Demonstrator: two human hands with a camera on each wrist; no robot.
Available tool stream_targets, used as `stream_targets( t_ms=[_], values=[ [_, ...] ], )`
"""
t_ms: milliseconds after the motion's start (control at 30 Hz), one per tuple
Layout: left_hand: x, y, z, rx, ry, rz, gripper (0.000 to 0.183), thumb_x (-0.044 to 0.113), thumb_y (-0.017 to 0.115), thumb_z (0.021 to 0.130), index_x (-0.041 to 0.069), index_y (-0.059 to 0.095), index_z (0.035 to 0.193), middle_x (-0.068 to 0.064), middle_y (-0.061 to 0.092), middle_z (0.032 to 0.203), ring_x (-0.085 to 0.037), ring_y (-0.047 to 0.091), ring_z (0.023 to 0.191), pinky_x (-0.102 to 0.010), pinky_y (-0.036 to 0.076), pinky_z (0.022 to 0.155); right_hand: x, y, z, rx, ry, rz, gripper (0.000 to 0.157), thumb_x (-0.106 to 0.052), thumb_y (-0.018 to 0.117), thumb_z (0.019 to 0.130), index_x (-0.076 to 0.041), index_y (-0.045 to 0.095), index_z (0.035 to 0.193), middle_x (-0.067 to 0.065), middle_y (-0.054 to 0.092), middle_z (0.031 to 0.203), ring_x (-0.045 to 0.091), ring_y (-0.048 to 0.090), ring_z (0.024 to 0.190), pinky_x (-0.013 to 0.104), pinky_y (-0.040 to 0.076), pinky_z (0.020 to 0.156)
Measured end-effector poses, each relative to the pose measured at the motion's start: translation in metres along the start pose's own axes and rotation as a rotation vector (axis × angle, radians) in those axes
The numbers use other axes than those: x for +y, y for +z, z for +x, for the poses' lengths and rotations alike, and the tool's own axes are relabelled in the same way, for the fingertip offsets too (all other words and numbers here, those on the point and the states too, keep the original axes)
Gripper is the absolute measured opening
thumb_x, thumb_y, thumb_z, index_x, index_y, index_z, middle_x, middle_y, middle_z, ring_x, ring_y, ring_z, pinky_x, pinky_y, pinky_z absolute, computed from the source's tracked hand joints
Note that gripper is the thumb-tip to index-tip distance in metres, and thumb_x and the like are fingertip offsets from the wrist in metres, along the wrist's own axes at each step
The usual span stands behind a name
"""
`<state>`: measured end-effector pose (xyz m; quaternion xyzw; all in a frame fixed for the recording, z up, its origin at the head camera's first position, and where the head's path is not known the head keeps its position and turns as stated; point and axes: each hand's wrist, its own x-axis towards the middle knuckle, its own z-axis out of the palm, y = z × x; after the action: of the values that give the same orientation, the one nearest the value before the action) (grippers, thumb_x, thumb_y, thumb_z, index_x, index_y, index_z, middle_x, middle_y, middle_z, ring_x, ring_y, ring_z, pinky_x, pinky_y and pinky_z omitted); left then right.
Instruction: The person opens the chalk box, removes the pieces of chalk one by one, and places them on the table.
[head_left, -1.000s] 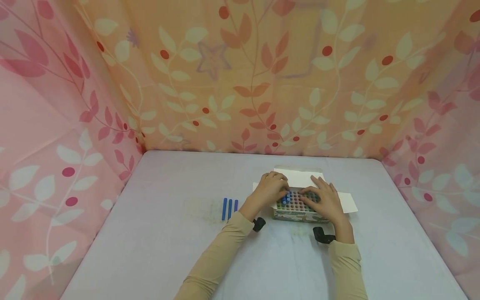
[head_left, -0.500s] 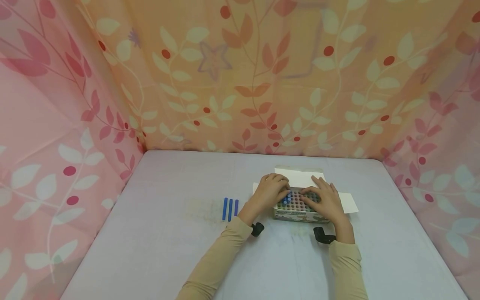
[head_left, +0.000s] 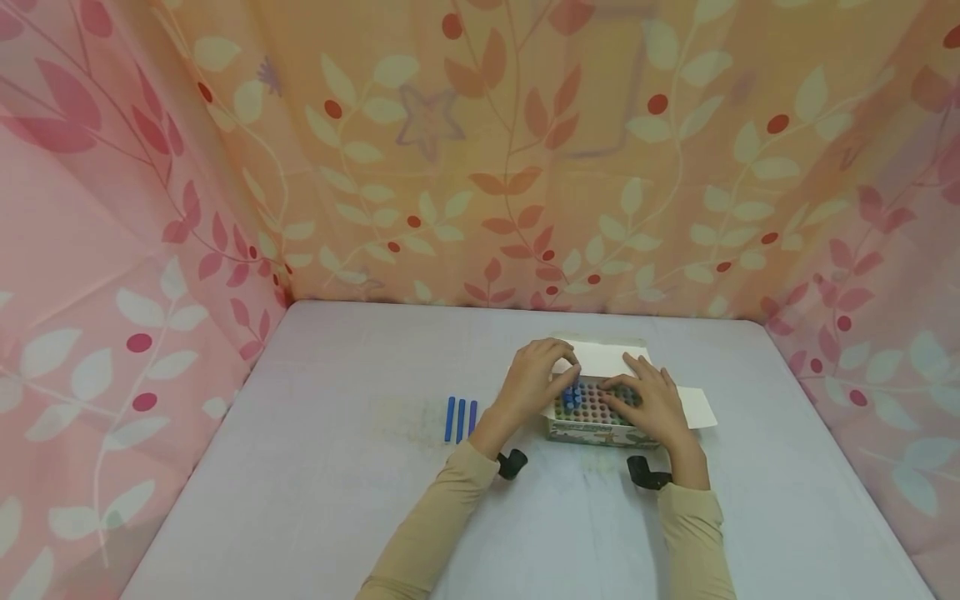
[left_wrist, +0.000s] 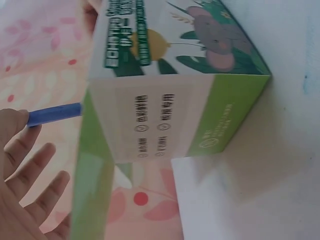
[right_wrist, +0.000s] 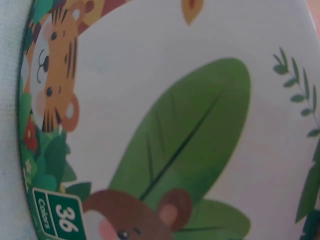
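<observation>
My left hand pinches the upper end of a blue chalk stick between thumb and index finger, over the left part of an open cardboard box. In the left wrist view, the stick's lower end meets the box's top edge and its other fingers are spread. Inside the box is a tray of round holes; a small group of blue sticks pokes up at its left. My right hand rests over the tray's right part, fingertips touching its top. The right wrist view shows only the box's printed front.
Left of the box, two blue sticks and a purple one lie on the white table. The box's white lid stands folded back and a side flap sticks out right. Patterned curtains surround the table.
My left hand has risen slightly and its fingers have lifted off the group of sticks, so more of the blue ends show. My right hand stays where it was.
</observation>
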<state>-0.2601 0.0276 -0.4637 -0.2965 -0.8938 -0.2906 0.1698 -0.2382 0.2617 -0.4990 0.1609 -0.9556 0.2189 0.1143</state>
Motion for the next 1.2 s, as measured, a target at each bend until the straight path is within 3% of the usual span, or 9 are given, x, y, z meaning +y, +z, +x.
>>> stream_targets(
  t_ms=[300, 533, 733, 900, 1200],
  values=[
    [0.002, -0.016, -0.009, 0.122, 0.026, -0.093, 0.015, 0.032, 0.058, 0.091, 0.019, 0.064, 0.096, 0.004, 0.06, 0.115, -0.015, 0.053, 0.113, -0.035, 0.04, 0.1, -0.002, 0.0, -0.001, 0.005, 0.001, -0.005, 0.02, -0.04, 0.07, 0.079, -0.026, 0.069, 0.094, 0.022, 0.037, 0.142, 0.046, 0.028, 0.132, 0.067, 0.013, 0.103],
    [0.002, -0.029, -0.02, 0.17, -0.029, -0.17, 0.015, 0.032, 0.062, 0.089, 0.019, 0.066, 0.094, 0.003, 0.061, 0.115, -0.014, 0.054, 0.111, -0.037, 0.041, 0.098, -0.002, 0.0, -0.001, 0.006, 0.005, -0.004, 0.02, -0.039, 0.071, 0.079, -0.027, 0.069, 0.094, 0.021, 0.037, 0.143, 0.045, 0.028, 0.132, 0.066, 0.013, 0.103],
    [0.0, -0.045, -0.026, 0.203, -0.022, -0.211, 0.013, 0.028, 0.064, 0.088, 0.017, 0.066, 0.093, 0.0, 0.061, 0.114, -0.015, 0.055, 0.108, -0.038, 0.042, 0.096, -0.002, -0.001, -0.002, 0.007, -0.001, 0.004, 0.019, -0.039, 0.07, 0.079, -0.026, 0.068, 0.094, 0.022, 0.037, 0.143, 0.044, 0.027, 0.133, 0.066, 0.012, 0.104],
    [-0.004, -0.06, -0.031, 0.206, -0.018, -0.18, 0.012, 0.029, 0.064, 0.088, 0.017, 0.066, 0.091, 0.003, 0.061, 0.115, -0.014, 0.055, 0.108, -0.036, 0.043, 0.094, -0.002, -0.001, -0.002, -0.002, 0.005, 0.01, 0.02, -0.04, 0.07, 0.079, -0.027, 0.068, 0.094, 0.021, 0.036, 0.143, 0.044, 0.025, 0.134, 0.065, 0.011, 0.105],
    [-0.021, -0.084, -0.048, 0.141, -0.052, -0.147, 0.012, 0.029, 0.063, 0.088, 0.018, 0.065, 0.093, 0.004, 0.062, 0.111, -0.013, 0.057, 0.106, -0.033, 0.045, 0.093, 0.0, 0.0, -0.002, -0.005, 0.018, 0.01, 0.02, -0.042, 0.07, 0.079, -0.027, 0.068, 0.094, 0.021, 0.035, 0.144, 0.043, 0.025, 0.134, 0.064, 0.011, 0.105]
  ],
)
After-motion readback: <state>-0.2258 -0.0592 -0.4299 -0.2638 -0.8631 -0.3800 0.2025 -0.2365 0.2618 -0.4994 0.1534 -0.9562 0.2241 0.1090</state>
